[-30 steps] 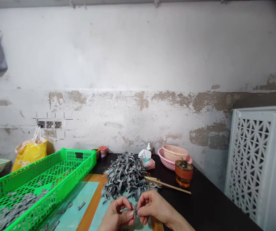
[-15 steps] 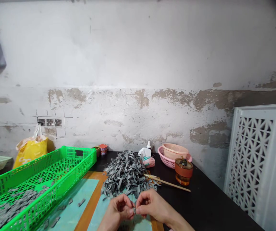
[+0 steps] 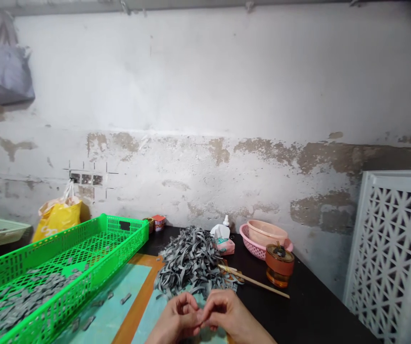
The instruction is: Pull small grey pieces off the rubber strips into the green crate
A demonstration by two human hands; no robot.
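Observation:
My left hand (image 3: 179, 316) and my right hand (image 3: 226, 310) meet fingertip to fingertip over the pale green mat (image 3: 142, 329), both closed in a pinch. The small folded grey strip seen between them half a second ago is now hidden by the fingers. Just beyond my hands lies a large heap of loose grey strips (image 3: 187, 260). To the left, several small folded grey pieces (image 3: 125, 298) are scattered on the mat. More such pieces (image 3: 36, 298) lie in the green plastic crate (image 3: 94, 282).
A wooden stick (image 3: 262, 282) lies right of the heap. Behind it stand an amber jar (image 3: 279, 267), pink baskets (image 3: 267, 233), a tissue pack (image 3: 224, 246) and a white bottle (image 3: 226, 222). A yellow bag (image 3: 58, 220) sits behind the crate. A white lattice panel (image 3: 395, 248) stands at right.
The view has shifted, so the scene sits slightly farther right and more shows at the upper left. My fingertips have drawn closer together, covering the grey strip that showed between them.

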